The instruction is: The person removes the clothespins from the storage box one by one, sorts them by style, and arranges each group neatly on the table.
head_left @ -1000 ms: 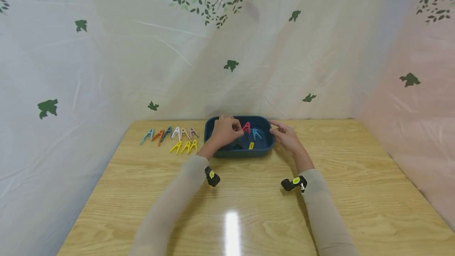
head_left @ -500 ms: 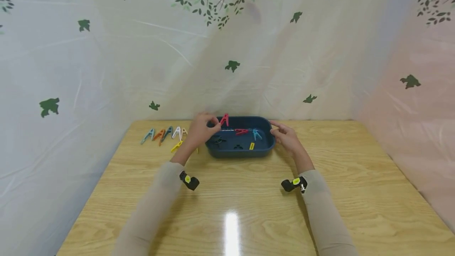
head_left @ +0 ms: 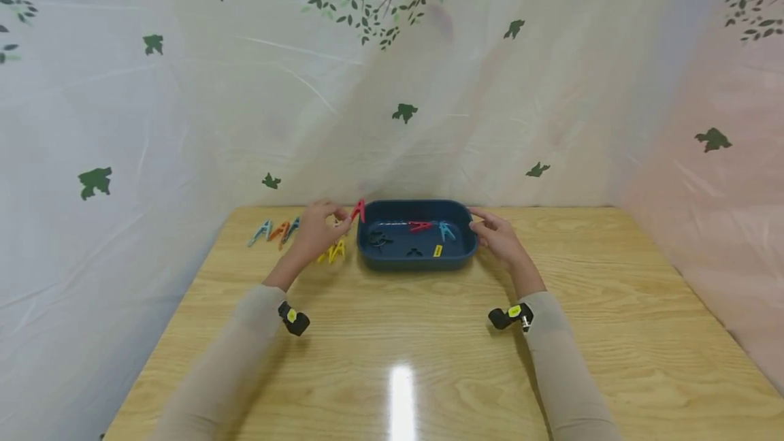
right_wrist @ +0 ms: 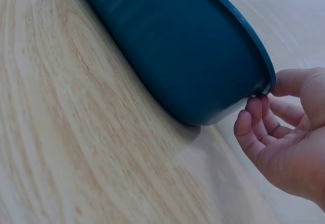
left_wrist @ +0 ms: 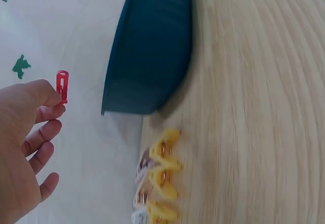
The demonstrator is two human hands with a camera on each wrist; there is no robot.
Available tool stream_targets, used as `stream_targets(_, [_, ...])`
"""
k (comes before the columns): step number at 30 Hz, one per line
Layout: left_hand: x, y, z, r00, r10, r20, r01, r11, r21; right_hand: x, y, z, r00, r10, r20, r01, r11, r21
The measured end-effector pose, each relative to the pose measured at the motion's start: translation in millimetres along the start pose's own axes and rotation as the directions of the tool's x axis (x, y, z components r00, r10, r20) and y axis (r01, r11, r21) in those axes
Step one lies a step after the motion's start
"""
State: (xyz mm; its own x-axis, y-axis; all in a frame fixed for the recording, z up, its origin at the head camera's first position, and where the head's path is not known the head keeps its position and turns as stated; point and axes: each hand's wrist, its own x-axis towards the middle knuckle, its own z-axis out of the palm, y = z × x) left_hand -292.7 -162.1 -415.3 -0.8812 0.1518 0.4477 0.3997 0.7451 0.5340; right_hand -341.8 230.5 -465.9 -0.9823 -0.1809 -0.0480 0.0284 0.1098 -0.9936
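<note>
My left hand point(head_left: 314, 231) pinches a red clothespin point(head_left: 358, 210) between thumb and fingertips, just off the left end of a dark blue plastic tub point(head_left: 416, 265). The left wrist view shows this clothespin point(left_wrist: 62, 87) upright at the fingertips, the other fingers loosely curled. My right hand point(head_left: 502, 243) grips the tub's right end; in the right wrist view its thumb lies at the rim and fingertips tuck beneath the lip. Inside the tub lie another red clothespin point(head_left: 419, 226), a blue clothespin point(head_left: 446, 231) and dark green clothespins point(head_left: 379, 239).
Left of the tub on the wooden table point(head_left: 398, 332) are a light blue clothespin point(head_left: 260, 232), an orange clothespin point(head_left: 279, 231) and yellow clothespins point(left_wrist: 163, 178). My left hand hides part of that row in the head view. A printed curtain point(head_left: 343, 148) hangs behind the table.
My left hand has come out of the tub with the red clothespin and moved left, over the clothespins on the table. The right hand keeps its grip on the tub.
</note>
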Motion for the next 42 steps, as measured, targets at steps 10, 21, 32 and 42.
stream_targets(10, [-5.6, -19.8, -23.1, 1.000, 0.016, 0.018, -0.017, 0.999, 0.046, -14.7, -25.9, 0.2, 0.999, 0.046, 0.020, -0.046, 0.999, 0.010])
stream_targets(21, [-25.0, -59.5, -40.6, 0.999, -0.012, -0.041, 0.017, 0.994, 0.107, 0.9, -6.7, -2.7, 1.000, 0.021, 0.021, -0.022, 0.998, 0.059])
stream_targets(32, [-44.8, -86.7, -51.3, 0.998, -0.065, -0.004, 0.065, 0.980, 0.188, -3.8, -15.7, 0.2, 0.998, 0.044, 0.039, -0.046, 0.996, 0.078])
stream_targets(42, [-54.7, -94.2, -57.1, 0.998, -0.046, 0.047, 0.031, 0.961, 0.273, 3.4, 2.3, -0.5, 1.000, 0.010, 0.012, -0.010, 1.000, 0.020])
